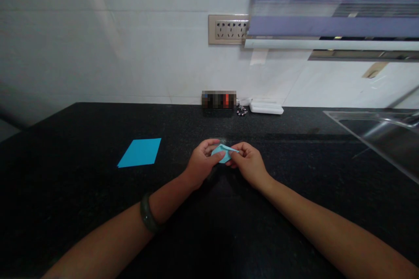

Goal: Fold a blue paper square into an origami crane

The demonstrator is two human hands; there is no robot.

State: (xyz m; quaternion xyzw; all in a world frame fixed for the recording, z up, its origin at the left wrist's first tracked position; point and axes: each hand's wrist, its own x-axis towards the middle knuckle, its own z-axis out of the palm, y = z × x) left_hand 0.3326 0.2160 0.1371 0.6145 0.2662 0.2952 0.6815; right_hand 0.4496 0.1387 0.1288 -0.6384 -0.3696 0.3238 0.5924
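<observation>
A small folded piece of light blue paper (223,153) is held between both hands just above the black countertop (81,209). My left hand (203,162) pinches its left side, thumb on top. My right hand (248,162) pinches its right tip with closed fingers. A dark bangle (148,217) sits on my left forearm. A flat blue paper sheet (140,152) lies on the counter, well left of my hands.
At the right is a steel sink (379,137). Against the white tiled wall sit a white flat box (266,107), a small dark object (242,111) and a blurred item (218,99). A wall socket panel (228,29) and a window blind (334,8) are above.
</observation>
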